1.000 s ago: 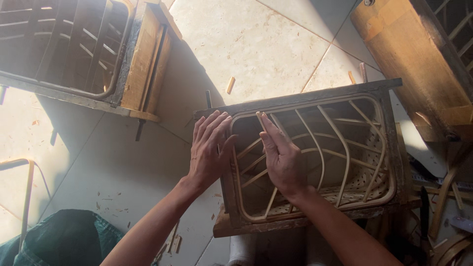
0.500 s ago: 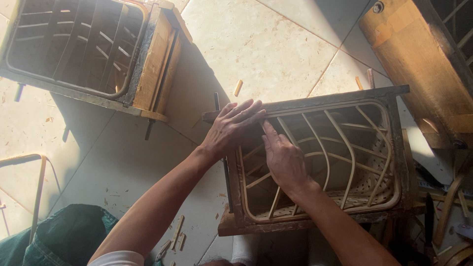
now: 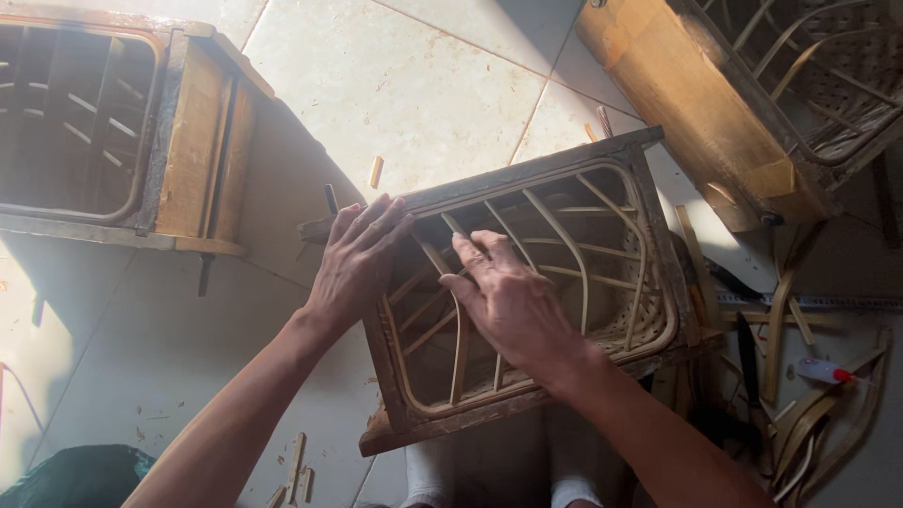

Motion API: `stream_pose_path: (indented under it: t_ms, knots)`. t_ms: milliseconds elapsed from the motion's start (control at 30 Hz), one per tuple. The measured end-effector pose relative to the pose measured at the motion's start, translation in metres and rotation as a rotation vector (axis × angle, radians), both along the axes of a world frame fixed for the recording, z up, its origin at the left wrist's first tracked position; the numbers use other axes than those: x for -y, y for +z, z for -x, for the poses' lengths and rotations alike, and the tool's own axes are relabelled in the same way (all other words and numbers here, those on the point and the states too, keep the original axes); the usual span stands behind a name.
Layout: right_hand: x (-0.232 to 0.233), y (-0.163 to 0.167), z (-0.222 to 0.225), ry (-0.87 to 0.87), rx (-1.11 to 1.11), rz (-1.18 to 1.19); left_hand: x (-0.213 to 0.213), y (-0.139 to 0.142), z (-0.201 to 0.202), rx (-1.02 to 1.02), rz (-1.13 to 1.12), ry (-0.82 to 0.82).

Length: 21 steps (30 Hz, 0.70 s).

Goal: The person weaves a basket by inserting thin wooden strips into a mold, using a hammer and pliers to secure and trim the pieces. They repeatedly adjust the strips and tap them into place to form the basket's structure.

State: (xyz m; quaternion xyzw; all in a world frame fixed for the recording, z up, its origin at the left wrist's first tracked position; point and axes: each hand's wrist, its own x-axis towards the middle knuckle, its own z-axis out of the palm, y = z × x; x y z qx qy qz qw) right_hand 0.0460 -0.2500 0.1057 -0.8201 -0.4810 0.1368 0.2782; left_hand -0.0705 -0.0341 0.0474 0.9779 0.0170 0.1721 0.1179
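Three wooden cane-panelled frames: one upper left (image 3: 103, 122), one centre (image 3: 527, 301), one upper right (image 3: 752, 103). Left hand (image 3: 357, 259) spread flat on centre frame's left edge; right hand (image 3: 508, 301) open, fingers pressing its cane ribs (image 3: 564, 235). Bare tiled floor (image 3: 423, 85) between.

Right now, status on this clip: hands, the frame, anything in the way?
Left hand flat on the frame corner, no grip. Right hand on the cane slats, fingers spread. Second frame apart at left; offcuts on floor.
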Motion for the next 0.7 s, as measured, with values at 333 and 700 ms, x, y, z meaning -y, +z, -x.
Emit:
stream_pose_path:
  t_ms: [333,700]
  knots:
    - [0.314,-0.050,0.034,-0.879,-0.317,0.629,0.129,0.001,0.142,-0.102,0.168,-0.237]
    - [0.370,-0.137,0.078,-1.147,-0.121,0.309,0.142,-0.065,0.173,-0.201,0.017,0.015]
